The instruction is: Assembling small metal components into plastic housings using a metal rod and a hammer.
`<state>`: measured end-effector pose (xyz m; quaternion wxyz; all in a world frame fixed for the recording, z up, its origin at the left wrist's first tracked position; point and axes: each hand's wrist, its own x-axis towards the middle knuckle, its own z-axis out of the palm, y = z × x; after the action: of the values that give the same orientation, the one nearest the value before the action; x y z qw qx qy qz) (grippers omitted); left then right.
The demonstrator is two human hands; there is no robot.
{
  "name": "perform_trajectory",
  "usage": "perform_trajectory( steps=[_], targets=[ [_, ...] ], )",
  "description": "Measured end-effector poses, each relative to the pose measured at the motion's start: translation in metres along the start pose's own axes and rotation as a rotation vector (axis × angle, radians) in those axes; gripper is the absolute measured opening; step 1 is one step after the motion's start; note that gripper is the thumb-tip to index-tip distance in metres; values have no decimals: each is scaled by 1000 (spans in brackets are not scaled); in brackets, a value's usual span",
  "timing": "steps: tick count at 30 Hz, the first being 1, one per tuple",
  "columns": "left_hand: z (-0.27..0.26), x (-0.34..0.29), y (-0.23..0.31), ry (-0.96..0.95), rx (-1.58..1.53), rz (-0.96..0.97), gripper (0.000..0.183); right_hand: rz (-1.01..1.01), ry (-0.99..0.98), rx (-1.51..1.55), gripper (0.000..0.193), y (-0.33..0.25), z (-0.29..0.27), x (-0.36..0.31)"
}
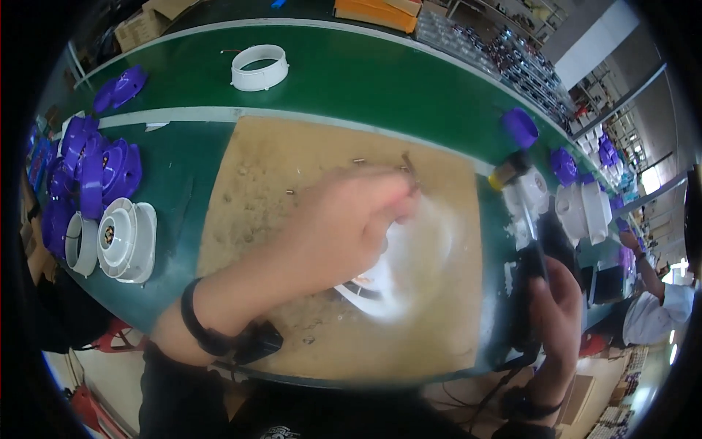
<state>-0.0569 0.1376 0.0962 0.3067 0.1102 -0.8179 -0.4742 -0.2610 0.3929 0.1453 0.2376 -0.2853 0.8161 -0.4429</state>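
My left hand (351, 216) reaches over a tan board with its fingertips pinched together; what they hold, if anything, is too small and blurred to make out. Under and beside it lies a white round plastic part (431, 256), smeared by motion. A thin metal piece (409, 162) shows just beyond the fingertips. My right hand (559, 304), off the board's right side, is closed round the black grip of a hammer (528, 219), which has a metal shaft and a black and yellow head. Small metal pins (358, 160) lie on the board's far half.
The tan board (263, 168) lies on a green bench. Purple plastic parts (91, 161) and a white housing (128, 241) are heaped at left. A white ring (259, 69) stands at the back. More white housings (581, 212) stand at right, where another person (658, 307) sits.
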Motion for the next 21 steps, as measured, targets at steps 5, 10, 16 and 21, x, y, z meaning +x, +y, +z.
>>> perform_trajectory(
  steps=[5, 10, 16, 21],
  targets=[
    [-2, 1, -4, 10, 25, 49, 12, -275, -83, 179, 53, -59, 0, -47],
    [-3, 0, -5, 10, 61, 16, 12, -318, -131, -95, 58, -84, 16, -52],
    [1, 0, -16, -2, 67, 64, 12, -363, 88, -68, 65, -93, 21, -57],
    [0, -1, -17, 69, 100, 177, 11, -402, 50, -158, 60, -88, 27, -58]
  ],
)
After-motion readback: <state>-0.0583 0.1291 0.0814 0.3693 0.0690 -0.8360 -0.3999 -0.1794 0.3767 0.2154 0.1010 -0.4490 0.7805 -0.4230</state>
